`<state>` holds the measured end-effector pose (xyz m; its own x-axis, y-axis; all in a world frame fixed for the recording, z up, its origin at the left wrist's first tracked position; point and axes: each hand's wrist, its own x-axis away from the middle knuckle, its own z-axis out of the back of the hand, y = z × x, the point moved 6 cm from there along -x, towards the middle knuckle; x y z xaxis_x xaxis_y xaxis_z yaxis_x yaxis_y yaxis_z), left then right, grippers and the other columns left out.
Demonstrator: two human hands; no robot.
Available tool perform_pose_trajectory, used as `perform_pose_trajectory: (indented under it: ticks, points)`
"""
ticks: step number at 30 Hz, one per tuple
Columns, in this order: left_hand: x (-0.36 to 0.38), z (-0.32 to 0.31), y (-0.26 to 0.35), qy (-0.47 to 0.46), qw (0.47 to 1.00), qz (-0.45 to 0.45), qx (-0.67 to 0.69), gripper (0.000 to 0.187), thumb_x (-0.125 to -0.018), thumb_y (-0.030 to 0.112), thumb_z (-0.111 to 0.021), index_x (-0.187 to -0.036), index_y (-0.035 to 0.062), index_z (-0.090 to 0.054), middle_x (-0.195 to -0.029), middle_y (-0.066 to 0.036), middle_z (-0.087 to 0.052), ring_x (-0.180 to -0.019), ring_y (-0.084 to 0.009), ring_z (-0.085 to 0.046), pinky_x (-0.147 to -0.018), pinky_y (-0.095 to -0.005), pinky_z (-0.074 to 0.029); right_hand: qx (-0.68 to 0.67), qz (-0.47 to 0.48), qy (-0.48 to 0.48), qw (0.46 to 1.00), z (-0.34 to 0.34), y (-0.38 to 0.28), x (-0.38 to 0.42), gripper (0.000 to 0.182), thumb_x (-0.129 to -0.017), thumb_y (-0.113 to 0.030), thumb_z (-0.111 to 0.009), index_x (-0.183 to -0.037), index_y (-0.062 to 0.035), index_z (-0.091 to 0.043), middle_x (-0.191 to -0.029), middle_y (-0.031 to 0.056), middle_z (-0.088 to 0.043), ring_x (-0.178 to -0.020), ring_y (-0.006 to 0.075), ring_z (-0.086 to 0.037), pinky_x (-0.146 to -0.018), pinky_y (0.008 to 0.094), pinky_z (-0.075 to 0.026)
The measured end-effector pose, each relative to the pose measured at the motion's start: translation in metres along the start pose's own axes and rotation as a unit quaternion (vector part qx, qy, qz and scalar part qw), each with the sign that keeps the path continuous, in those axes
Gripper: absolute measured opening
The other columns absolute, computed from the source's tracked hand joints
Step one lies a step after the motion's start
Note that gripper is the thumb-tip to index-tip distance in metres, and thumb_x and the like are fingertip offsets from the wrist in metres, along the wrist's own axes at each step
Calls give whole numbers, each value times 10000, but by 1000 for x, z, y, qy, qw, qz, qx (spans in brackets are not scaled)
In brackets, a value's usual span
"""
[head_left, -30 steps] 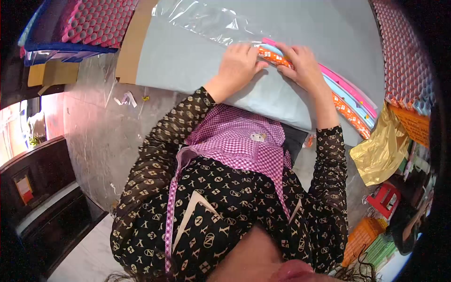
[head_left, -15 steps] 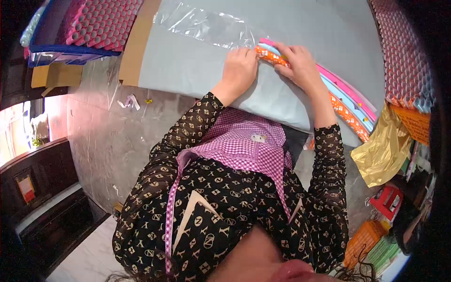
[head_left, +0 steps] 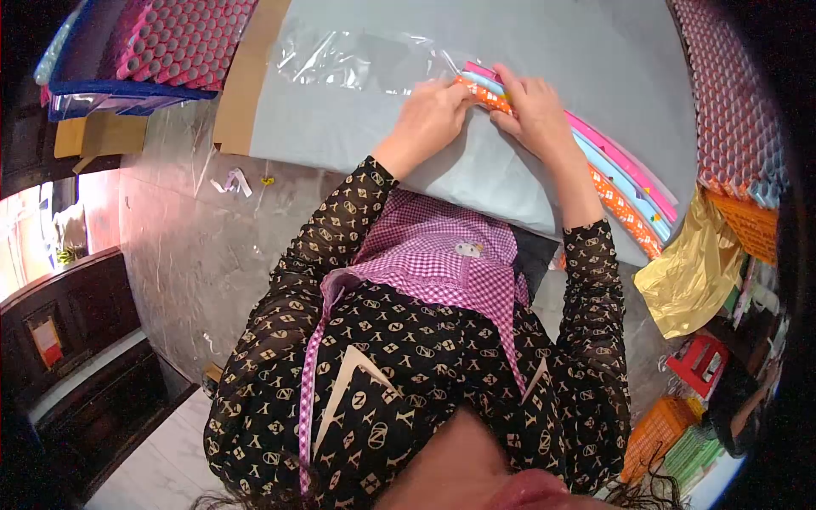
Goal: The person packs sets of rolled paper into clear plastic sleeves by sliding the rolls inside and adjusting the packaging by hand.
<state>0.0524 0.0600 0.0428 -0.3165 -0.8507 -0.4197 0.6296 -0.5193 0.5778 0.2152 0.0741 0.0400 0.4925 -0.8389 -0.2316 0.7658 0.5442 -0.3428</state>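
The grey-covered table (head_left: 340, 123) leaves open surface beyond the hands, up to the stack of tubes (head_left: 738, 119) along its right edge and the brown cardboard (head_left: 246, 81) along its left. The pink, blue and orange rolls (head_left: 623, 181) lie slantwise across it, their right ends at the near right corner; the clear sleeve (head_left: 361, 59) lies flat off their left ends. The right hand (head_left: 544, 117) grips the rolls, thumb on the near side; the left (head_left: 427, 121) curls at their tips, its hold hidden. Since the earlier frame, rolls and right hand have shifted slightly left.
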Motion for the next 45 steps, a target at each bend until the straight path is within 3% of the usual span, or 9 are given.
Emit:
perform_pose_trajectory:
  ticks: [7, 9, 15, 19, 21, 25, 30, 36, 45]
  points:
    - [-3, 3, 15, -88, 996, -9, -9, 110, -841, 121, -640, -882, 23, -615, -892, -192, -660, -812, -393, -633, -689, -466, -498, 3, 27, 27, 999, -2, 5, 9, 729, -787, -261, -733, -1409, -32, -431, -1097, 163, -620, -994, 350, -567, -895, 442, -449]
    - [-9, 16, 21, -98, 989, -42, -99, 309, -791, 171, -716, -1044, 32, -604, -1081, -176, -640, -997, -362, -614, -790, -453, -496, 4, 20, 21, 1000, -3, 5, 9, 734, -787, -259, -733, -1412, -32, -423, -1105, 167, -618, -997, 353, -566, -897, 444, -447]
    - [-28, 8, 8, -135, 932, -185, -283, 756, -667, 282, -831, -1295, 9, -511, -1248, -128, -571, -1230, -304, -498, -956, -508, -415, 1, 25, 29, 999, -4, 1, 8, 744, -784, -263, -738, -1408, -24, -411, -1110, 181, -611, -992, 363, -562, -897, 454, -442]
    - [-38, -11, 1, -192, 919, -196, -284, 701, -674, 327, -829, -1234, 14, -545, -1224, -124, -582, -1189, -302, -526, -932, -496, -428, -3, 12, -6, 1000, -5, -1, 12, 764, -782, -265, -739, -1419, -23, -394, -1135, 183, -607, -1008, 369, -560, -912, 455, -438]
    - [-40, -22, -4, -292, 907, -162, -255, 642, -693, 370, -816, -1168, 18, -567, -1181, -119, -589, -1150, -300, -544, -930, -461, -430, 0, 21, -7, 1000, -5, 0, 14, 783, -783, -262, -738, -1436, -28, -375, -1174, 181, -600, -1037, 368, -556, -924, 451, -436]
    - [-36, -34, 3, -293, 904, -192, -245, 592, -713, 391, -800, -1115, 19, -576, -1135, -120, -591, -1121, -298, -556, -931, -432, -428, -8, 36, 13, 999, -6, -1, 22, 785, -785, -261, -738, -1437, -25, -371, -1184, 188, -598, -1045, 370, -557, -936, 452, -434]
    - [-32, -40, 6, -300, 914, -171, -214, 613, -751, 322, -773, -1220, 19, -518, -1162, -130, -555, -1143, -306, -531, -972, -404, -399, -32, 11, -22, 999, -6, 2, 24, 800, -774, -272, -751, -1433, -19, -374, -1204, 192, -593, -1076, 383, -550, -964, 458, -426]
    - [-32, -41, 5, -330, 901, -160, -231, 588, -745, 361, -778, -1168, 46, -518, -1153, -121, -556, -1143, -301, -528, -972, -418, -387, 8, 27, -64, 998, 27, 16, 56, 1029, -578, -308, -848, -1426, 18, -365, -1393, 243, -466, -1295, 413, -437, -1057, 478, -373]
    - [-22, -52, 19, -295, 902, -222, -223, 632, -696, 387, -818, -1136, 21, -549, -1108, -106, -589, -1095, -267, -562, -920, -394, -413, 26, -79, -77, 994, 67, 93, 153, 941, -638, -204, -795, -1439, 20, -355, -1302, 228, -525, -1206, 406, -490, -1028, 471, -395]
